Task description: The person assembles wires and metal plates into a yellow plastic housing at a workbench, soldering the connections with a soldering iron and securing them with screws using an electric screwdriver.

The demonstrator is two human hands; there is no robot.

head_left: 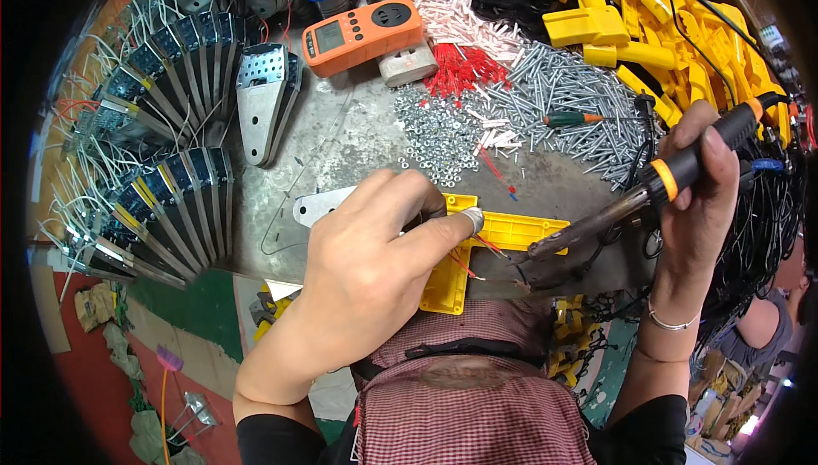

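My left hand point(375, 252) presses down on a yellow plastic part point(511, 231) lying at the near edge of the workbench, with thin red wires under the fingertips. A metal ring sits on one finger of that hand. My right hand point(699, 184) grips a soldering iron point(673, 180) with a black and orange handle. Its dark tip point(545, 249) points left and rests on the yellow part close to the wires.
Fanned stacks of wired metal brackets point(170, 124) fill the left. An orange meter point(362, 35) lies at the back. Screws point(554, 90), nuts point(439, 137), red and pink sleeves point(464, 48) and a green-handled screwdriver point(571, 118) cover the middle. Yellow parts point(648, 22) pile at back right.
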